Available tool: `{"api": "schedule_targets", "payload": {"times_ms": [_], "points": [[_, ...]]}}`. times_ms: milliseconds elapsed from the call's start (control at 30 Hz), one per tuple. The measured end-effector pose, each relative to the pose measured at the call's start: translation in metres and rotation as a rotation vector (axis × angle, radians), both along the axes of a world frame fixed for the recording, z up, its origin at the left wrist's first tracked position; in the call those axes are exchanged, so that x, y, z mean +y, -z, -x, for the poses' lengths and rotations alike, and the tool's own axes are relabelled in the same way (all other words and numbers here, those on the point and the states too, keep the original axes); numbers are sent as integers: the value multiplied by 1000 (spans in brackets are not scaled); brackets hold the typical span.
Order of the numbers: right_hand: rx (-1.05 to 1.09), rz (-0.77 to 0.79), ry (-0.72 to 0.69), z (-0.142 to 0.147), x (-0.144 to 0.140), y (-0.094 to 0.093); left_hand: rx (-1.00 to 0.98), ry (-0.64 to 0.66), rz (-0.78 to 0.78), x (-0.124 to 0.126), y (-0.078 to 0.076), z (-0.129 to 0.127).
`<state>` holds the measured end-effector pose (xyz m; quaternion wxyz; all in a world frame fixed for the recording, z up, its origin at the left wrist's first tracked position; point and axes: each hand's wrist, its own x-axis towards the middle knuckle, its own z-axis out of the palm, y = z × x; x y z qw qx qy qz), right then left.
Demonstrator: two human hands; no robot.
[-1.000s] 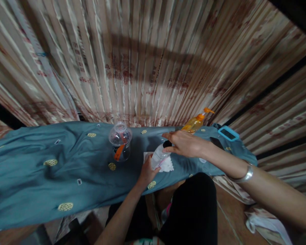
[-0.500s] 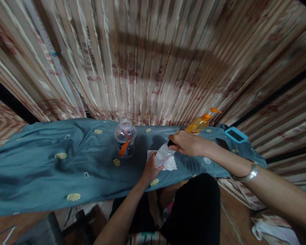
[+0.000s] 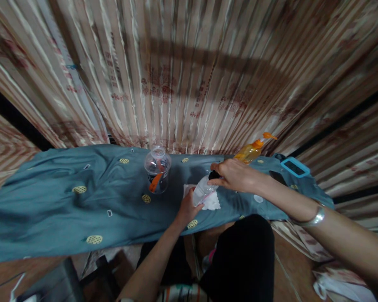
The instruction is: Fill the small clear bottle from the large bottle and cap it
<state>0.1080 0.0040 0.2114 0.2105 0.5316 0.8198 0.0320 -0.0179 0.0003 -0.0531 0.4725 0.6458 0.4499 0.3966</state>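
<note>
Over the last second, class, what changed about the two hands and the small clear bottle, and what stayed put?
Little changed. The right hand shifted its grip on the black cap of the small clear plastic bottle, apparently twisting it. The left hand kept holding the bottle's base, tilted over the white cloth. The clear lidded jar and orange pump bottle stayed put.

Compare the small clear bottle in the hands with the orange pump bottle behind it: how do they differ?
The clear bottle is tilted over the white cloth, gripped by the left hand, the right hand on its dark cap; the orange pump bottle stands untouched. One looks colourless, the other amber with an orange pump. Both are see-through.
</note>
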Motion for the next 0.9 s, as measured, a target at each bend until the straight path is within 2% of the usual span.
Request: {"api": "schedule_targets", "payload": {"times_ms": [433,667,900], "points": [[196,100,-13,-9,1,-3,10,-12,3,0,1,0],[211,130,-62,-7,3,-1,15,-15,38,-1,-2,0],[121,110,-57,-5,6,5,-2,-22,42,-2,-4,1]]}}
